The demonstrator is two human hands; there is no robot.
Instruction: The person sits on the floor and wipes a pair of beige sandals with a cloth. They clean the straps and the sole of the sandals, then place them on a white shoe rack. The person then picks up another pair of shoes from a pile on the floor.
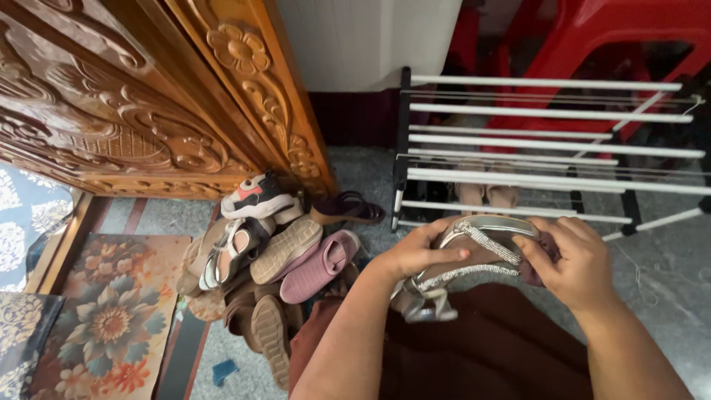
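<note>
Low in the middle of the frame, both hands hold a silver sandal (474, 255) with glittering studded straps, and a second sandal of the same kind seems to hang beneath it, though the lower part is too hidden to be sure. The left hand (415, 254) grips the sandal's left end, its fingers (437, 255) curled over the sole edge with the thumb lying along the strap. The right hand (578, 259) closes on the right end, its fingers (535, 248) bent around the heel part so that the sandal is pinched between the two hands, just above dark brown cloth (489, 348) at the bottom of the frame. Behind the hands, in the right half of the frame, stands a shoe rack (404, 148) with a black side frame and white bars, a beige pair of shoes (489, 194) resting on a lower tier. To the left of the hands a pile of footwear lies on the floor (666, 281): a white sneaker with an orange patch (255, 196) on top, a mauve slip-on shoe (318, 267), a tan shoe turned sole-up (285, 248), and a dark purple sandal (348, 209) nearest the rack. A carved wooden door (148, 96) fills the upper left, and a floral mat (111, 318) lies in the lower left corner. Red plastic furniture (592, 37) shows at the upper right.
</note>
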